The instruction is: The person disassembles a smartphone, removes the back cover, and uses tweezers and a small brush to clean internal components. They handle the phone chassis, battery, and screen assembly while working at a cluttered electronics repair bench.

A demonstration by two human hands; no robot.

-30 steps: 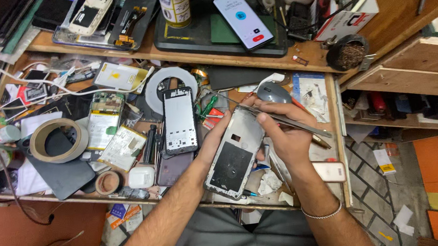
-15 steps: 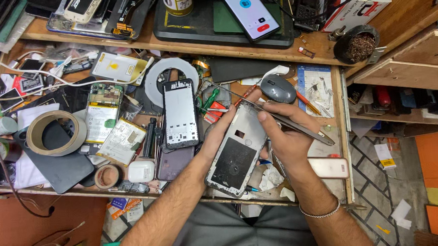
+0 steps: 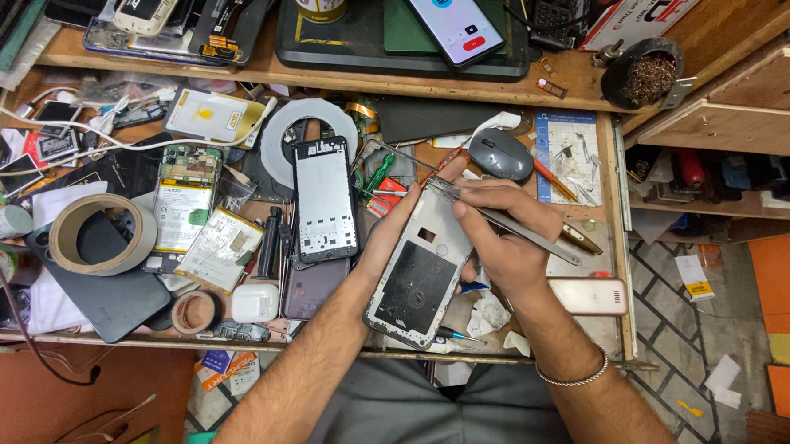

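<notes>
Holding a stripped phone frame tilted above the cluttered worktop, the left hand had its fingers curled shut round the frame's left edge. In the head view, the only one, the right hand sat at three o'clock of the frame, fingers pinched closed on metal tweezers whose tips rested at the frame's upper edge, toward twelve o'clock. A slip of those tips could, I judged, scratch or tear whatever small part they were working at. The frame was held in the air rather than braced, so it might twist under pressure. A grey mouse at one o'clock and loose screwdrivers at eleven crowded the space, and anything dropped could vanish in the clutter.
</notes>
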